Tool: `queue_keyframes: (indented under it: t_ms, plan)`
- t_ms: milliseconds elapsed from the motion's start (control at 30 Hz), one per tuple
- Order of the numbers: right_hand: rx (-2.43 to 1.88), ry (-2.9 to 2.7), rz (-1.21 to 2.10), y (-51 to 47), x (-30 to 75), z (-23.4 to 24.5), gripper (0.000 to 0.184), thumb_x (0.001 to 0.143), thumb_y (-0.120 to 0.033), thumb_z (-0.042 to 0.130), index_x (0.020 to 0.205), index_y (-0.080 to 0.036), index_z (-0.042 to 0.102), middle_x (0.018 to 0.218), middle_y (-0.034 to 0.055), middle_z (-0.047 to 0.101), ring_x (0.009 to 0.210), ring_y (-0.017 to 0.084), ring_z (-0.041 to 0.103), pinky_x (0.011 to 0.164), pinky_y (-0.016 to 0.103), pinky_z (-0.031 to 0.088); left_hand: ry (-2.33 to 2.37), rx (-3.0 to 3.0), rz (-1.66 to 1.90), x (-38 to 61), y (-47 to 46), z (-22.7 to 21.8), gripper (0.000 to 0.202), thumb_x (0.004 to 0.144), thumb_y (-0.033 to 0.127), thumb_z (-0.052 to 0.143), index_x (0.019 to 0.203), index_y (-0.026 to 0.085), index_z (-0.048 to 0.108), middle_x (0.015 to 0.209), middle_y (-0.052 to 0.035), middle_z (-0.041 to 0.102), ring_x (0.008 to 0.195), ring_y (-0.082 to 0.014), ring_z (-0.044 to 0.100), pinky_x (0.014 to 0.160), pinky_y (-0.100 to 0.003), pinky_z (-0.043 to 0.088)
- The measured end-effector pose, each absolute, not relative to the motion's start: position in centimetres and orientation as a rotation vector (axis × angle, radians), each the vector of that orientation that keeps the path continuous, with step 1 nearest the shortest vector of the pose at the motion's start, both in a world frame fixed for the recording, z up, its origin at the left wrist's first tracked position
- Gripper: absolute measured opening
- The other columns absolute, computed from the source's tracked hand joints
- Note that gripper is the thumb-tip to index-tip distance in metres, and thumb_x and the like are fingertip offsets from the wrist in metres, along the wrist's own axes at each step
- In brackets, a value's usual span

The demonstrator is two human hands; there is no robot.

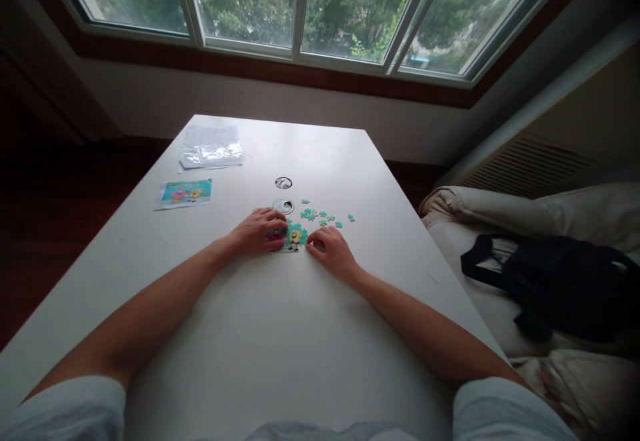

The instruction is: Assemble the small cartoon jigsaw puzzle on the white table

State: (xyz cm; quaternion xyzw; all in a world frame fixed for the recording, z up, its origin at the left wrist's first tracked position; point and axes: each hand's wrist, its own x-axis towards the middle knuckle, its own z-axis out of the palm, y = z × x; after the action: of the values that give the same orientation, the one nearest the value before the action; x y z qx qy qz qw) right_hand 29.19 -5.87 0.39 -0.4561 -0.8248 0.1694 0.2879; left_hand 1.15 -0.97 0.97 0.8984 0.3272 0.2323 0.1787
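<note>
Turquoise and yellow, the partly joined puzzle [295, 236] lies between the left hand [258, 232], arched over its left part with thumb and fingers spread, and the right hand [333, 250], curled at its right edge; they're apart, and whether the right pinches something I can't tell. Loose pieces [323, 214] lie just beyond the puzzle's right side, a picture card [189, 192] well to its left on the white bench [280, 334]

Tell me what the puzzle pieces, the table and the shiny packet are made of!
Puzzle pieces: probably printed cardboard, since they look thin and flat with coloured tops.
Table: smooth white, maybe painted or laminated board; soft reflections show a slight sheen.
Shiny packet: likely thin clear plastic, because it glints in crinkles.
</note>
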Motion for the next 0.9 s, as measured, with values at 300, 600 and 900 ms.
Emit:
queue_keyframes:
  t_ms: [300, 600, 900]
  plan:
    - [-1.256, -2.287, 0.253, -6.7, 29.3, 0.5, 0.007, 0.091, -0.029, 0.072, 0.096, -0.024, 0.07, 0.095, 0.0055, 0.065, 0.099, 0.025, 0.055, 0.092, 0.039, 0.041, 0.937, 2.595, 0.618, 1.2, -1.0, 1.0, 0.033, 0.086, 0.042, 0.07, 0.116, 0.03, 0.072, 0.128, -0.0085, 0.067, 0.119, -0.0306, 0.059, 0.105, -0.046, 0.041]
    - [-1.217, -2.442, -0.068, -7.0, 29.2, 1.1, 0.012, 0.099, -0.031, 0.063, 0.096, -0.022, 0.071, 0.095, 0.0065, 0.067, 0.098, 0.024, 0.053, 0.094, 0.039, 0.037, 0.976, 2.683, 0.553, 1.2, -1.1, 1.1, 0.032, 0.089, 0.043, 0.067, 0.118, 0.029, 0.069, 0.13, -0.0063, 0.066, 0.121, -0.028, 0.058, 0.106, -0.044, 0.042]
    - [-1.118, -2.553, -0.233, -7.1, 29.3, 1.6, 0.019, 0.102, -0.031, 0.057, 0.092, -0.021, 0.069, 0.095, 0.0066, 0.069, 0.095, 0.023, 0.053, 0.089, 0.039, 0.035, 0.982, 2.713, 0.534, 1.2, -1.1, 1.1, 0.033, 0.09, 0.046, 0.066, 0.119, 0.029, 0.068, 0.131, -0.0067, 0.065, 0.12, -0.0274, 0.059, 0.106, -0.043, 0.043]
